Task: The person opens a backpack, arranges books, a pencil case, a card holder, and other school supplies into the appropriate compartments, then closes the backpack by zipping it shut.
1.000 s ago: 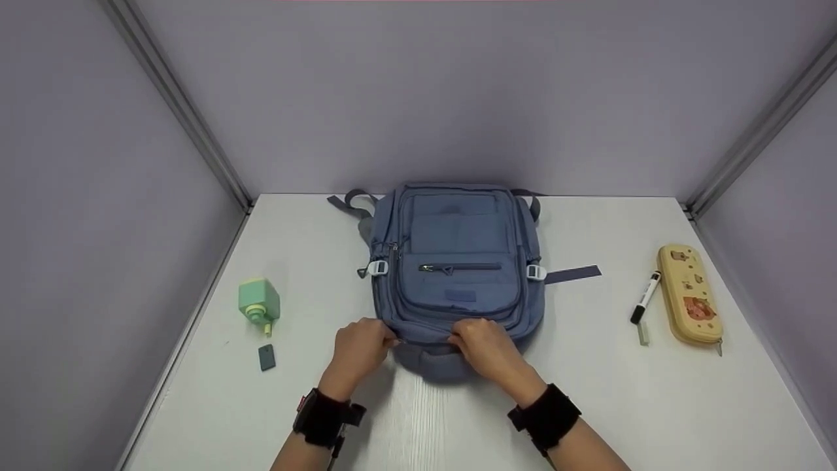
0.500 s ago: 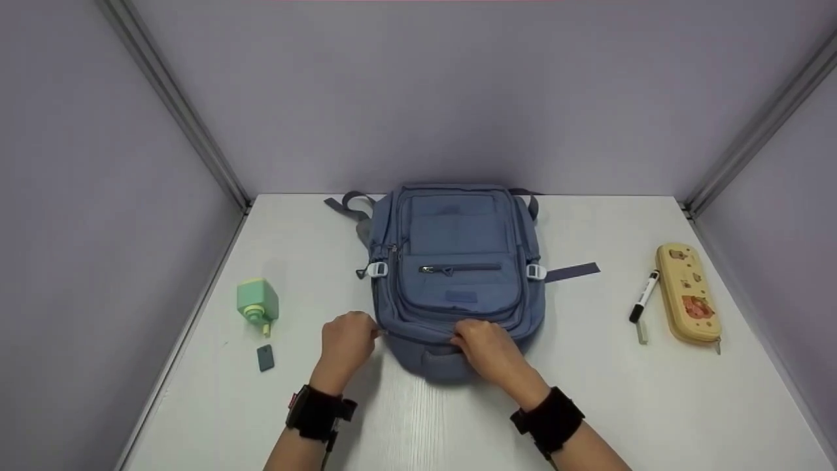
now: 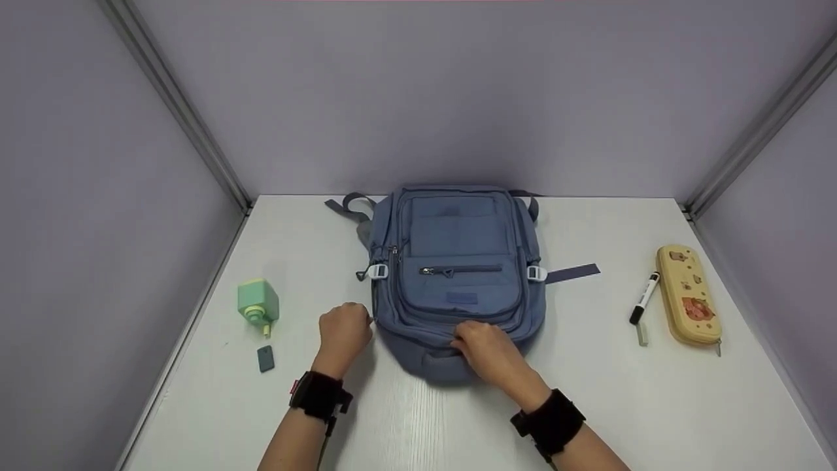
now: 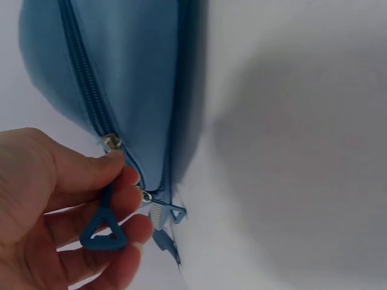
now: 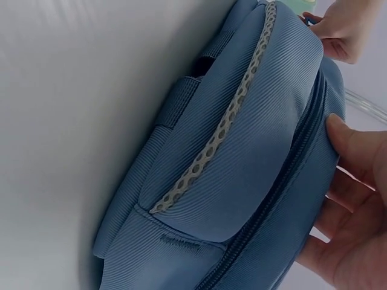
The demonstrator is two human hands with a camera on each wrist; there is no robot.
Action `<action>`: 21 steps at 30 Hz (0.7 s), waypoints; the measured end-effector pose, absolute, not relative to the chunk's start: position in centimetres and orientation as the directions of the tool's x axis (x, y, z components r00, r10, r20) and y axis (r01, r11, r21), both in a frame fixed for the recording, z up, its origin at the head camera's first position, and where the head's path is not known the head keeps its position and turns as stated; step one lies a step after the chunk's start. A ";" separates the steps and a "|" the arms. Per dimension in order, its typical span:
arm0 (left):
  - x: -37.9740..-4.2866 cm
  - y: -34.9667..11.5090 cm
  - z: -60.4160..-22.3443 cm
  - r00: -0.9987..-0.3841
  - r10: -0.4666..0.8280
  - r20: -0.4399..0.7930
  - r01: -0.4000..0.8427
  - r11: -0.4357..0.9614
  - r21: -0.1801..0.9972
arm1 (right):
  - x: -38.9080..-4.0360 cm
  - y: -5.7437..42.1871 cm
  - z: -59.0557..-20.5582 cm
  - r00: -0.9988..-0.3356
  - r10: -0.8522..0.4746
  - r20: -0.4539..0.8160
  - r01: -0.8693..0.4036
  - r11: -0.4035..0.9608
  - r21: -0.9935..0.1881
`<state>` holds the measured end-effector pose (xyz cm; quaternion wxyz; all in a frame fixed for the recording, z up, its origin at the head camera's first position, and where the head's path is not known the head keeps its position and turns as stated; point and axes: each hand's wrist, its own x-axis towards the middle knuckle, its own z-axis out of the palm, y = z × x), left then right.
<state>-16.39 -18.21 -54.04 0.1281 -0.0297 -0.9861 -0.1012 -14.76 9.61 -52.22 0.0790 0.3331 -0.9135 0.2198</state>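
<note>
A blue backpack (image 3: 461, 229) lies on the white table, its front pocket facing up. At its near left side, my left hand (image 3: 345, 332) pinches a zipper pull. In the left wrist view, that zipper pull (image 4: 104, 232) ends in a blue triangle, and the metal slider (image 4: 111, 141) sits at thumb and forefinger. My right hand (image 3: 487, 350) grips the near edge of the backpack. The right wrist view has its thumb on the fabric beside the zipper (image 5: 302, 145), with the other fingers partly behind the edge.
To the left are a green square bottle (image 3: 258, 301) and a small dark green block (image 3: 265, 358). On the right lie a black-and-white marker (image 3: 645, 297), a small pale green piece (image 3: 643, 334) and a yellow pencil case (image 3: 690, 294). Grey panels stand around the table.
My left hand has moved left and away from me with the zipper pull, around the backpack's near left corner. My right hand has stayed nearly in place on the near edge.
</note>
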 end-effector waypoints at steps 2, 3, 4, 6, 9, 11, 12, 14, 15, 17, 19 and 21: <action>-16.7 -18.2 -54.4 -0.964 0.021 0.267 0.074 0.979 0.192 | -14.7 9.6 -52.3 -0.762 -0.574 0.300 -0.647 0.676 -0.352; -16.9 -18.2 -54.5 -0.962 0.016 0.272 0.071 0.979 0.192 | -14.7 9.7 -52.3 -0.759 -0.575 0.304 -0.651 0.671 -0.355; -17.1 -18.2 -54.7 -0.961 0.011 0.276 0.066 0.979 0.191 | -14.7 9.7 -52.4 -0.757 -0.576 0.309 -0.654 0.668 -0.356; -17.5 -18.2 -55.0 -0.959 0.003 0.284 0.059 0.981 0.187 | -14.6 9.7 -52.4 -0.752 -0.578 0.316 -0.659 0.661 -0.358; -18.1 -18.1 -55.4 -0.960 -0.014 0.281 0.040 0.982 0.186 | -14.5 9.8 -52.5 -0.748 -0.584 0.315 -0.664 0.653 -0.365; -18.5 -18.0 -55.6 -0.963 -0.033 0.267 0.022 0.980 0.198 | -14.5 9.9 -52.5 -0.748 -0.585 0.313 -0.663 0.652 -0.367; -18.7 -18.0 -55.7 -0.965 -0.045 0.258 0.010 0.978 0.207 | -14.5 9.9 -52.5 -0.750 -0.584 0.310 -0.661 0.652 -0.371; -19.1 -17.9 -55.8 -0.967 -0.071 0.244 -0.013 0.973 0.231 | -14.5 10.0 -52.4 -0.751 -0.583 0.309 -0.660 0.650 -0.378; -19.3 -17.9 -55.9 -0.967 -0.083 0.241 -0.023 0.970 0.241 | -14.5 10.0 -52.3 -0.753 -0.582 0.307 -0.658 0.648 -0.384; -19.6 -17.8 -56.0 -0.966 -0.100 0.239 -0.036 0.965 0.260 | -14.6 10.1 -52.2 -0.755 -0.583 0.300 -0.655 0.643 -0.397; -20.0 -17.8 -56.1 -0.963 -0.114 0.244 -0.045 0.961 0.272 | -14.6 10.2 -52.1 -0.753 -0.589 0.293 -0.655 0.634 -0.411; -20.4 -17.9 -56.1 -0.959 -0.121 0.255 -0.046 0.959 0.280 | -14.7 10.3 -52.0 -0.750 -0.598 0.282 -0.656 0.623 -0.425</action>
